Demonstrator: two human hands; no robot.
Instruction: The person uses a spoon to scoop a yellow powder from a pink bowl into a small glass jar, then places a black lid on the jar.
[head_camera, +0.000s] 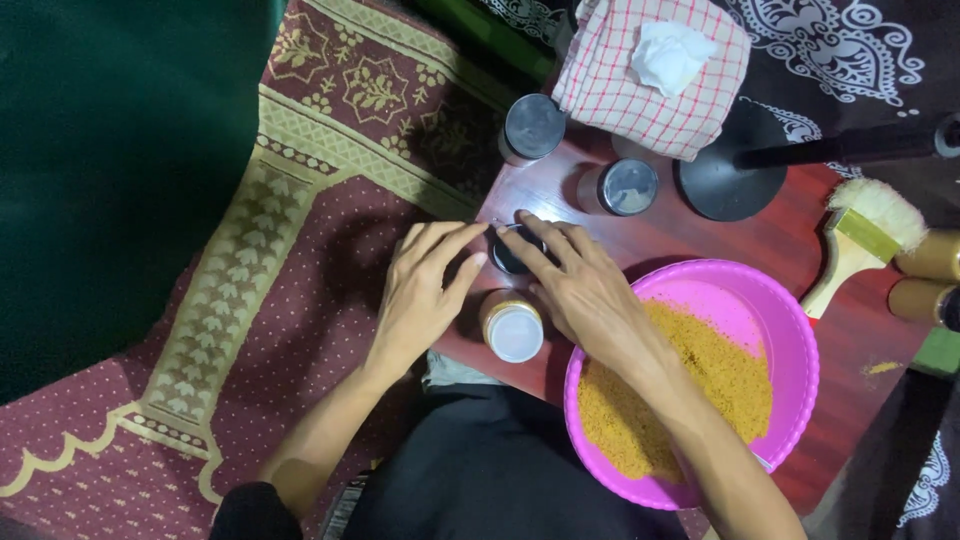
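**Two-Hand Hold on a Small Dark Jar**

Both hands meet over a small dark jar (513, 250) standing on the reddish-brown low table (690, 235). The left hand (425, 290) closes its fingertips against the jar's left side; the right hand (580, 290) lays its fingers across the top and right side. The jar is thus clamped between opposing fingers, which likely steadies it upright on the surface. Whether its lid is seated cannot be determined, as the fingers cover it.

Just below the grip stands a white-lidded jar (513, 328), untouched. Beyond the grip, two black-lidded jars (532, 127) (625, 187) stand apart from the hands. To the right of the grip, under the right forearm, a pink bowl (790, 330) holds golden-brown granules (690, 385), near enough for access. Farther right lies a brush (860, 240); a checked cloth (650, 90) sits beyond the jars.
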